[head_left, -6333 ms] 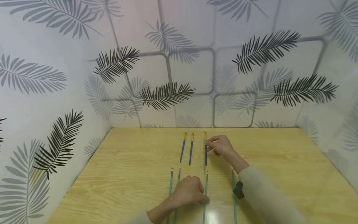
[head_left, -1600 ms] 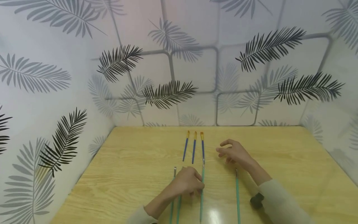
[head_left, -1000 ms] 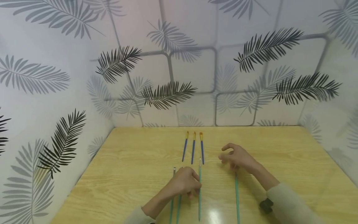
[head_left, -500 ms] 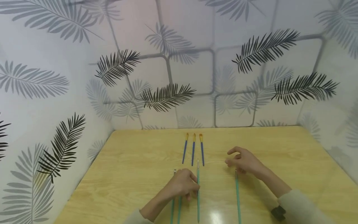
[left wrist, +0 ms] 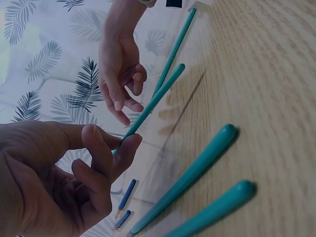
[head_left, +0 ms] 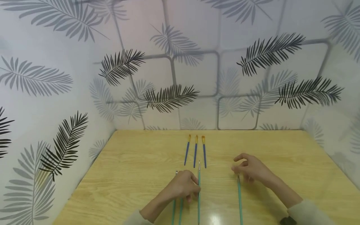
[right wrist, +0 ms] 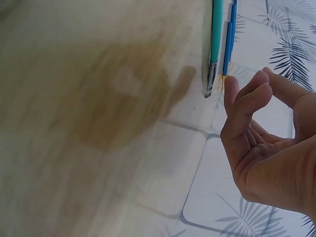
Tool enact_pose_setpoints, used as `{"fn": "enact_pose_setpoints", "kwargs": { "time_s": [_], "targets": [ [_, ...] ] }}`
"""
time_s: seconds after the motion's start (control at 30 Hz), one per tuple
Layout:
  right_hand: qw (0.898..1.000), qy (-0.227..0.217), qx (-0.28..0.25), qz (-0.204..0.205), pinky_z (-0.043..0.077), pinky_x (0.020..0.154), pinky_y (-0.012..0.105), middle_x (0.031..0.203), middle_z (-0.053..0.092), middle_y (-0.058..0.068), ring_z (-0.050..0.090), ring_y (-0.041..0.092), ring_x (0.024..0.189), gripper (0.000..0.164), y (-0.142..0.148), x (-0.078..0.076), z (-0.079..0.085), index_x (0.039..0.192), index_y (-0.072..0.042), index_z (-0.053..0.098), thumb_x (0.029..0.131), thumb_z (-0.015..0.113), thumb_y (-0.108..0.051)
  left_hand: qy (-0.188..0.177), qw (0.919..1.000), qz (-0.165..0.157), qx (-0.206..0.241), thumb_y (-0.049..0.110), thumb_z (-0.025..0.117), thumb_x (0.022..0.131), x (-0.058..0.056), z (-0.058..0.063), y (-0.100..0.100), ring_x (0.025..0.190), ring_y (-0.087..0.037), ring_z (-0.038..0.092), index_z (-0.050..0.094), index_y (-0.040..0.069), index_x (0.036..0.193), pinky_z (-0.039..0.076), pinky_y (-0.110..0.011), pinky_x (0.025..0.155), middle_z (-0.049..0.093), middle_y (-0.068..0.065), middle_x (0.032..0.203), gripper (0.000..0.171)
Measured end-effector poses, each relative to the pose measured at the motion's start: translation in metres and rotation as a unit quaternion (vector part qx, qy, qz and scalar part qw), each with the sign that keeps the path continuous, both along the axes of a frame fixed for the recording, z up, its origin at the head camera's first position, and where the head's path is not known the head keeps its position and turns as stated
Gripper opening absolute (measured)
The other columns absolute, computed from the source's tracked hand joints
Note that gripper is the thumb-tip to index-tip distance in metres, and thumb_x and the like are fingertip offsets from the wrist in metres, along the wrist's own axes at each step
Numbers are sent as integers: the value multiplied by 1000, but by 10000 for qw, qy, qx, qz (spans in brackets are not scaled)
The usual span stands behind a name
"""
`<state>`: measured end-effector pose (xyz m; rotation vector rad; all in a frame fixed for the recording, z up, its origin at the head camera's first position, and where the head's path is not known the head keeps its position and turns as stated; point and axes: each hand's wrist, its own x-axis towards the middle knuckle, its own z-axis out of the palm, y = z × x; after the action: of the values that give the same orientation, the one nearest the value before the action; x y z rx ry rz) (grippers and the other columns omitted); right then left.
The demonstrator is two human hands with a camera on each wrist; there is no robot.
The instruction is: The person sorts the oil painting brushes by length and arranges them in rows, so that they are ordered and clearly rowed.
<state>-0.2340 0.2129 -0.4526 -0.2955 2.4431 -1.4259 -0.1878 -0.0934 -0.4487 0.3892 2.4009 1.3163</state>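
Observation:
My left hand (head_left: 184, 186) pinches a teal-handled paintbrush (head_left: 199, 203) between thumb and finger. In the left wrist view this paintbrush (left wrist: 158, 98) tilts, its handle end raised off the table over its shadow. Beneath the left hand lie two more teal paintbrushes (left wrist: 190, 173), partly covered by it in the head view. To the right, my right hand (head_left: 253, 170) hovers with loosely bent fingers and holds nothing. Its fingertips are close above the bristle end of another teal paintbrush (head_left: 240, 200). Three blue-handled paintbrushes with yellow ferrules, the rightmost paintbrush (head_left: 204, 154) among them, lie side by side farther back.
A light wood-grain table (head_left: 135, 162) carries all the brushes. Behind it and along both sides stand pale walls (head_left: 194, 73) with a leaf pattern. Glare (head_left: 215, 218) shows on the table near the front.
The right hand let go of the rightmost blue paintbrush, which lies nearer the other two, and drew back right. The left hand took the teal paintbrush and shifted it left.

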Motion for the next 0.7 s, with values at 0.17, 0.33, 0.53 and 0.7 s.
{"fn": "enact_pose_setpoints", "kwargs": {
  "time_s": [0.17, 0.33, 0.53, 0.7],
  "targets": [
    [9998, 122, 131, 31, 47, 45, 26, 97, 70, 16, 55, 18, 54, 62, 6, 1, 0, 137, 2, 45, 94, 69, -35, -28, 10000, -23, 33, 2, 68, 82, -1, 1, 0, 36, -11, 56, 71, 0, 92, 36, -13, 34, 73, -3, 69, 10],
    [9997, 148, 203, 43, 48, 44, 26, 98, 71, 16, 56, 18, 53, 63, 12, 5, 2, 136, 4, 44, 94, 69, -36, 6, 10000, -46, 8, 4, 69, 82, -2, 1, 0, 37, -12, 57, 71, -4, 100, 38, -15, 35, 73, -2, 69, 20],
    [9991, -66, 411, -38, 47, 45, 26, 95, 71, 13, 56, 18, 55, 61, 12, 15, 5, 132, 3, 48, 93, 69, -39, 9, 9999, -117, 44, 5, 69, 82, -2, 1, -1, 36, -11, 56, 70, -6, 103, 34, -14, 33, 73, -2, 70, 24],
    [9967, -297, 732, -185, 50, 46, 30, 89, 73, 10, 59, 21, 54, 59, 11, 22, 9, 125, 1, 53, 90, 72, -41, -45, 9993, -280, 247, 5, 68, 83, -1, 2, 0, 36, -10, 54, 69, -5, 99, 33, -13, 34, 74, -6, 68, 19]
  ]
}}
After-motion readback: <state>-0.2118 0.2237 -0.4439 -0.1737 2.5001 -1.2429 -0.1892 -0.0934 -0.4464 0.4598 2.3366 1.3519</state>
